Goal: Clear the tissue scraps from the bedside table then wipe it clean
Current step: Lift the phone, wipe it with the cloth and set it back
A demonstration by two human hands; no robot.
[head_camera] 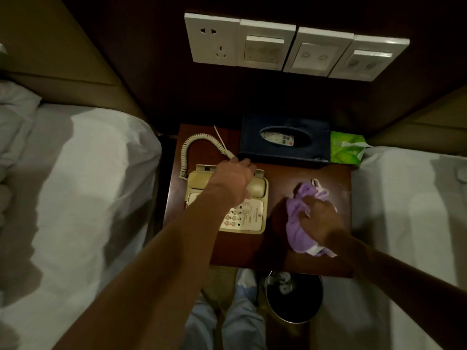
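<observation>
While the left hand (233,178) reaches across the beige corded desk telephone (252,218), its fingers curled over the set's far edge by the handset, the right hand (321,221) grips a bunched lilac terry cloth (297,213) and presses it on the dark red-brown wooden bedside table (278,178), just right of the telephone. Below the table's near edge, white tissue scraps (283,281) lie in the round black waste bin (295,311)

Bedside table (278,180) w/ phone (249,218), tissue box (252,145), purple cloth (295,223), green pack (345,147).
</observation>
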